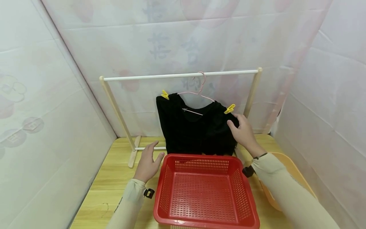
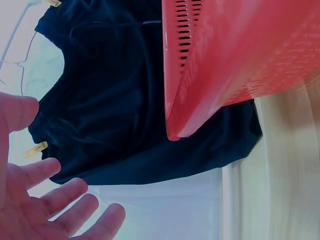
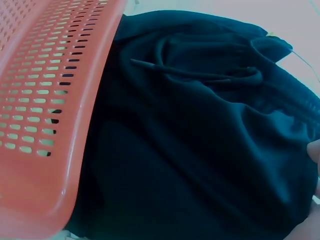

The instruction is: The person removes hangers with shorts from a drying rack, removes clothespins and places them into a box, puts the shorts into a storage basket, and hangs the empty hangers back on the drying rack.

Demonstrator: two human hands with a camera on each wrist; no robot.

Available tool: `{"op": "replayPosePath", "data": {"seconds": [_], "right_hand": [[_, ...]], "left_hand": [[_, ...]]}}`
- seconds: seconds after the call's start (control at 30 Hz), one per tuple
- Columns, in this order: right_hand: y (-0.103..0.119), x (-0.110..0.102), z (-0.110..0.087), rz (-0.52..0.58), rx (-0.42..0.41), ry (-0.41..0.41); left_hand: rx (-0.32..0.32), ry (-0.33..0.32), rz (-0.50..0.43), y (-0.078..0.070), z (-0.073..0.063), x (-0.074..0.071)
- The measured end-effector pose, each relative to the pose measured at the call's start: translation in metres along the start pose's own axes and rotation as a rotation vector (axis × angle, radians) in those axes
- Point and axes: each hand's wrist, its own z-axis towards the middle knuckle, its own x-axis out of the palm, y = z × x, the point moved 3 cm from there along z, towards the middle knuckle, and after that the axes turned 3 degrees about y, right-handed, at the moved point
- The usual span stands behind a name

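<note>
Head view, pants: the black pants hang from a pink hanger on the rack, behind the red basket.
Head view, clips: one yellow clip at each end of the waistband.
Head view, left hand: the left hand is just beside the basket, released, fingers apart.
Head view, right hand: the right hand is at the side of the pants below a clip, thumb and fingers spread, not clenched.
Head view, counter: the basket and an orange tub stand on the wooden counter, the tub partly under the sleeve.
Left wrist view, fingers: stretched out and separate, nothing between them; pants beyond.
Right wrist view, waistband: a drawstring dangles; fingertips show at the frame edge against the cloth, the rest cut off.
</note>
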Motion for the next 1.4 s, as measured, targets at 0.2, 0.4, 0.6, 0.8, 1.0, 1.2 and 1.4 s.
{"op": "replayPosePath", "data": {"seconds": [0.2,0.4,0.6,0.8,1.0,1.2,1.4], "right_hand": [[-0.001,0.001,-0.001,0.04,-0.033,-0.17],[0.0,0.003,-0.002,0.028,-0.073,-0.226],[-0.001,0.005,-0.003,0.012,-0.044,-0.286],[-0.001,0.006,-0.004,0.015,-0.037,-0.365],[0.001,0.005,-0.007,0.018,-0.046,-0.408],[0.006,0.002,-0.008,0.04,-0.03,-0.432],[0.016,-0.001,-0.009,0.079,0.011,-0.441]], "left_hand": [[-0.002,-0.002,-0.015,0.001,-0.001,0.002],[-0.047,0.02,-0.016,0.005,-0.003,0.006],[-0.085,0.04,-0.067,0.007,-0.004,0.009],[-0.119,0.061,-0.174,0.009,-0.004,0.01],[-0.131,0.052,-0.193,0.012,-0.004,0.012],[-0.159,0.017,-0.2,0.016,-0.005,0.013],[-0.146,0.016,-0.2,0.014,-0.006,0.012]]}}
